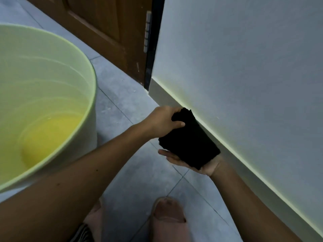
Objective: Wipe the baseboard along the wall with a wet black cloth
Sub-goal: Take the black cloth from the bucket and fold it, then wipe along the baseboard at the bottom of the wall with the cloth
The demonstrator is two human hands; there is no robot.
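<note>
A folded black cloth (189, 139) lies across the upturned palm of my right hand (194, 164), just in front of the wall. My left hand (162, 122) grips the cloth's far top edge with its fingers curled over it. The pale baseboard (167, 96) runs diagonally along the foot of the white wall (244, 67), from the door frame down to the lower right. The cloth's right edge sits close to the baseboard; whether they touch I cannot tell.
A large light-green bucket (90, 109) with water in the bottom stands on the left. A brown wooden door (108, 32) with a hinge stands at the back. Grey floor tiles (122, 110) lie between bucket and wall. My foot (167, 213) is below.
</note>
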